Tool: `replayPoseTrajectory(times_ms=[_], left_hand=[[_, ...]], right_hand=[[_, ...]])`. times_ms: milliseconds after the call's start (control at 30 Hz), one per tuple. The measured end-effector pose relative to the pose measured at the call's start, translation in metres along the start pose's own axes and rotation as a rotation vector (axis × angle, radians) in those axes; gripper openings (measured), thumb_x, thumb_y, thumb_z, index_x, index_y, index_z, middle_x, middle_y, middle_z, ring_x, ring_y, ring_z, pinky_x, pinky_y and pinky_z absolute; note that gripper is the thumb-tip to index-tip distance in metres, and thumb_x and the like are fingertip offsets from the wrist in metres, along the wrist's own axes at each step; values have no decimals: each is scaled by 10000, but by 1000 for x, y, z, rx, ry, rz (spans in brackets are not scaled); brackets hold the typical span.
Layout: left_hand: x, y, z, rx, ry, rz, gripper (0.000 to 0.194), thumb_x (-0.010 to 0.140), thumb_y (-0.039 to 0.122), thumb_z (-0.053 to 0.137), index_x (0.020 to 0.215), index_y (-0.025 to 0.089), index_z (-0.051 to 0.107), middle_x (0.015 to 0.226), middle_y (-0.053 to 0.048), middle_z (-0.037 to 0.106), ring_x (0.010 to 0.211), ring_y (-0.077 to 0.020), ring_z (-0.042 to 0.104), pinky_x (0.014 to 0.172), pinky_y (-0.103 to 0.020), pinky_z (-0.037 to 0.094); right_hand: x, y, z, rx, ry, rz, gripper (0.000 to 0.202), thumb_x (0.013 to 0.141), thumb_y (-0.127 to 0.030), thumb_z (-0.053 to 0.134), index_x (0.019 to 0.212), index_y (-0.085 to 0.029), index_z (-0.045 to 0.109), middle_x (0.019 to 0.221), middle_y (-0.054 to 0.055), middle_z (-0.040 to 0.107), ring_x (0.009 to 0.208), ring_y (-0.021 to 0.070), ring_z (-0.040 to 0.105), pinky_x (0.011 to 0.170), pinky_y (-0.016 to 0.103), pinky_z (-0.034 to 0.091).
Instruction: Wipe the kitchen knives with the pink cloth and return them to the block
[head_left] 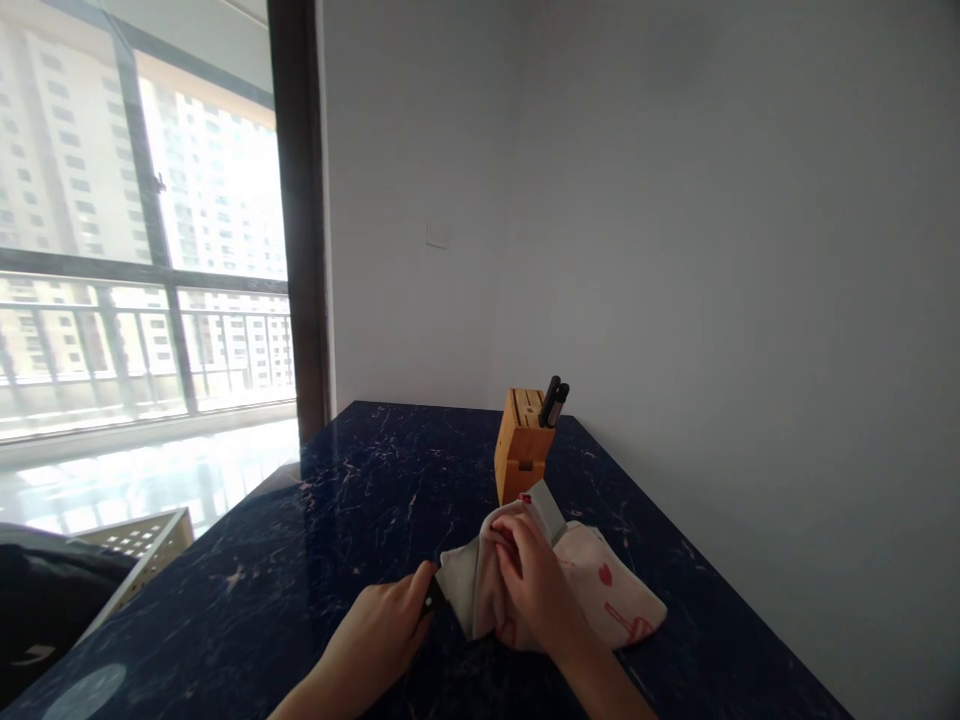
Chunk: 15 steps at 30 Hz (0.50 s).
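My left hand [386, 615] is closed round the black handle of a cleaver [459, 588], low in the middle of the view. Its broad grey blade points up and to the right, and the far end shows beyond a cloth. Pinched in my right hand [527, 572] is that cloth [611, 590], pale pink with red hearts and drawings. It is folded over the middle of the blade and hides that part, while its loose end lies on the table to the right.
Behind the cloth stands a wooden knife block [517, 450] with black handles [553, 402] sticking out at its right. The dark blue marbled table [390, 480] reaches to the wall. A chair [169, 550] with something dark on it stands at the left, near the window.
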<state>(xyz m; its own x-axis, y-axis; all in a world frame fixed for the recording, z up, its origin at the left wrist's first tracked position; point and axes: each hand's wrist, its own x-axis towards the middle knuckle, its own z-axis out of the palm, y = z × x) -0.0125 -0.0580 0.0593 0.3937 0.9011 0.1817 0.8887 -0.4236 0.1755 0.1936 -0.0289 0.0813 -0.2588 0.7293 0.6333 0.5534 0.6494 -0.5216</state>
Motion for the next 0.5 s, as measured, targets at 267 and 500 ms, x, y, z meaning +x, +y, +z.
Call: replayPoseTrajectory(times_ms=[267,500], left_hand=[[-1,-1,1,-12,24,43,331,819,143,379,1145,179,423,1016,-81,663,879,-216,632,714,-291,474],[0,-4,2,-10,22,55,362,829,159,384,1190,190,385,1081,-90,639,908,-217,626,742,-293,468]], right_hand=[[-3,-1,5,-43,-23,-50,279,805,-72,398,1008,-224,514,986,42,546,1002,188,489,916,394,381],[4,9,-12,-47,105,-1,257,833,-118,383,1022,-228,517,1041,63,541,1034,208,483,914,426,389]])
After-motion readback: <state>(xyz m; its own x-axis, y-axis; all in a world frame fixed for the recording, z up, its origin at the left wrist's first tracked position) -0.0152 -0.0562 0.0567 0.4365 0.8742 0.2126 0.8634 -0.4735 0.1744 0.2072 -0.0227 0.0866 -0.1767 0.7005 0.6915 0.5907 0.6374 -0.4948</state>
